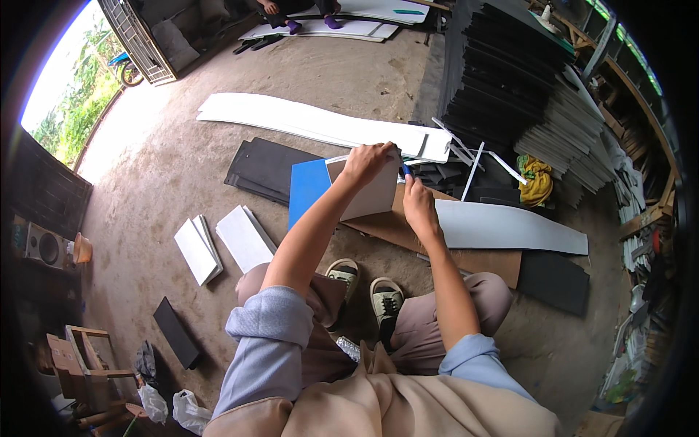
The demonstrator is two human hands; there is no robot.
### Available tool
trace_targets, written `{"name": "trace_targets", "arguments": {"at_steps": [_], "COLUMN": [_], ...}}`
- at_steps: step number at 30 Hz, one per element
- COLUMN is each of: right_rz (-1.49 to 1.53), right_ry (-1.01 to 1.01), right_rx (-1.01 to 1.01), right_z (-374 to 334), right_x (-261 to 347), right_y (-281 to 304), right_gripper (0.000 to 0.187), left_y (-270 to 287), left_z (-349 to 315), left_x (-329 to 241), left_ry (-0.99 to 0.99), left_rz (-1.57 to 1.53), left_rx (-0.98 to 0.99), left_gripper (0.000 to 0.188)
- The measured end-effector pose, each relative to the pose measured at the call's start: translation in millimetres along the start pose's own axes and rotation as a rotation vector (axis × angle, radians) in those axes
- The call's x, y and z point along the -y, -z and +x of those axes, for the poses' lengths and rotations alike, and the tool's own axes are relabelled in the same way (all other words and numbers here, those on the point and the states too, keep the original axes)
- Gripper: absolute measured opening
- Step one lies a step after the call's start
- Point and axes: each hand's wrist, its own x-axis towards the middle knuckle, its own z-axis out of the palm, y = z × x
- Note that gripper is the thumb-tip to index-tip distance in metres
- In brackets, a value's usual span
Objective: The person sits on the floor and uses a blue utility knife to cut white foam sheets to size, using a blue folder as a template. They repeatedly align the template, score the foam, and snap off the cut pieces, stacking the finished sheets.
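I am crouched over sheets on a concrete floor. My left hand (368,162) presses down on the top edge of a small pale grey sheet (371,197), which lies partly over a blue sheet (306,188). My right hand (418,204) grips a small blue-handled tool (405,170), likely a cutter, at the right edge of that grey sheet. Under them lies a brown cardboard sheet (473,258). A long grey strip (510,227) extends to the right of my right hand.
A long white board (313,122) lies ahead, black sheets (266,169) left of the blue one. White pieces (218,246) lie at left. Tall stacks of black and grey sheets (524,95) stand at right. Another person's feet (309,23) are far ahead.
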Motion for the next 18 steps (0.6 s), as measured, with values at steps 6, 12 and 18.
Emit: {"name": "trace_targets", "arguments": {"at_steps": [6,12,18], "right_rz": [-0.069,-0.054,-0.003], "right_ry": [-0.017,-0.089,-0.108], "right_rx": [-0.03,0.032,0.058], "right_z": [0.2,14.6,-2.6], "right_x": [-0.1,15.1,13.1], "right_y": [-8.3,-8.0,-7.6], "right_gripper": [0.041,0.043,0.043], "left_y": [1.5,-2.3,-1.6], "left_z": [-0.5,-8.3,-6.5], "left_x": [-3.5,-9.2,3.4], "left_ry": [0.013,-0.007,-0.008], "left_rz": [-0.006,0.003,0.049], "left_rx": [0.008,0.017,0.084], "left_gripper": [0.029,0.028,0.03]}}
